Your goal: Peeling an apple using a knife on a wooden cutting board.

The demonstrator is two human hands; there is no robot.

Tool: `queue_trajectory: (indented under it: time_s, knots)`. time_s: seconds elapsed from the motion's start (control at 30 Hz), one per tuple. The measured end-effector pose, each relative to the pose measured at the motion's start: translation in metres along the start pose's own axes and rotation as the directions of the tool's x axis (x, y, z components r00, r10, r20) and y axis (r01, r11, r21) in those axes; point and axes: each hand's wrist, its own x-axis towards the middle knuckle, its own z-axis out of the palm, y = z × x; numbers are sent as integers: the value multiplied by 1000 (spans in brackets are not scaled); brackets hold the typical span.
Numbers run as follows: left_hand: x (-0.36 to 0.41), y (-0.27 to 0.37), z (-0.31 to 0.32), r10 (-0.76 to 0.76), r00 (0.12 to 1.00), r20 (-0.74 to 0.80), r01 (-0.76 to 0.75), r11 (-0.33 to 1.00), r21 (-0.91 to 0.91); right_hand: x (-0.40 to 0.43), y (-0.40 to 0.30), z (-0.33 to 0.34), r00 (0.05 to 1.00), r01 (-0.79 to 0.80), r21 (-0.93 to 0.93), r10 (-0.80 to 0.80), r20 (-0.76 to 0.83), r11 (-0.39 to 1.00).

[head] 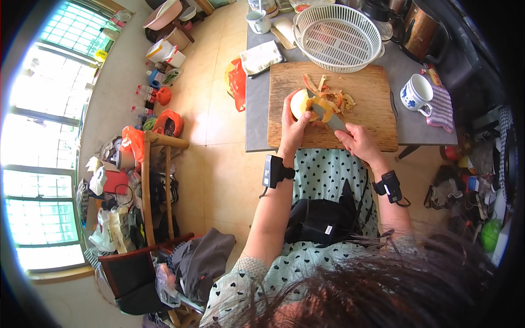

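My left hand [293,127] holds a round, pale peeled fruit [299,103] over the near left part of a wooden cutting board [369,106]. In my right hand [359,141] is a knife [335,122], its broad grey blade pointing up and left against the fruit. A yellow-orange strip of peel [322,105] hangs over the blade. Red and yellow peelings [340,98] lie in a loose heap on the board, just beyond the knife. Part of the blade is hidden by the peel.
Beyond the board stands a white plastic basket [338,37]. A patterned mug [416,94] and a striped cloth [442,108] are at the right. Behind the board's left corner lies a folded cloth [262,57], with an enamel mug [258,21] farther back. The grey table's edge [256,151] is close to me.
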Motion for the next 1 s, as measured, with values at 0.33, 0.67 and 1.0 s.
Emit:
queue_trajectory:
  time_s: [0.33,0.67,1.0]
  knots:
    - [2,7,10,94,995,14,-95,991,97,3,12,0,1000,10,68,-10,-5,998]
    - [1,5,5,79,996,-34,-76,994,83,1,2,-3,999,-5,8,4,38,1000]
    - [0,4,2,52,997,-62,-52,999,6,2,0,-7,995,-31,-42,34,89,999]
